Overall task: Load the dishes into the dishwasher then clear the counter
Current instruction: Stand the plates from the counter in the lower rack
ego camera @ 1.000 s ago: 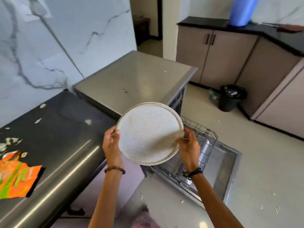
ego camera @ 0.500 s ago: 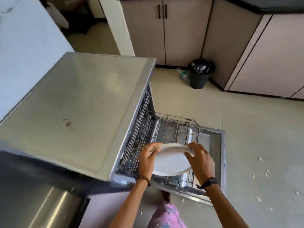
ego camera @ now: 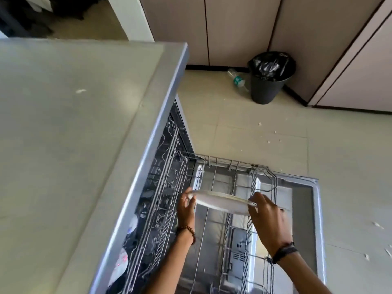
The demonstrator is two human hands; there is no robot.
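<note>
White plate: a round, pale plate (ego camera: pixel 222 203) is held nearly flat, seen almost edge-on, above the pulled-out lower rack, touching neither wire nor door as far as the view shows.
Left hand: the left hand (ego camera: pixel 186 206) grips the plate's left rim, fingers curled round the edge; a ring shows on one finger and a brown bead bracelet (ego camera: pixel 187 231) sits on the wrist.
Right hand: the right hand (ego camera: pixel 269 221) clamps the plate's right rim from above, thumb and fingers pinched on the edge; dark cord bands (ego camera: pixel 283 252) circle the wrist.
Lower rack: a grey wire rack (ego camera: pixel 233 172) is drawn out over the open door, directly under the plate.
Dishwasher door: the steel inner face of the door (ego camera: pixel 303 204) lies folded down flat beneath the rack, with a detergent compartment visible through the wires.
Upper rack: another wire rack (ego camera: pixel 167 177) stays inside the machine, left of the hands; what it holds is too blurred to tell.
Dishwasher top: a matt grey top panel (ego camera: pixel 74 145) fills the left of the view, with a small pale scrap on it.
Floor: beige tiles (ego camera: pixel 254 134) carry scattered pale crumbs.
Bin: a black bin (ego camera: pixel 267 85) with a black liner stands by the cabinets.
Bottle: a clear plastic bottle (ego camera: pixel 237 79) lies on the floor just beside the bin.
Cabinets: pale pinkish-grey cabinet doors (ego camera: pixel 233 28) line the far wall.
</note>
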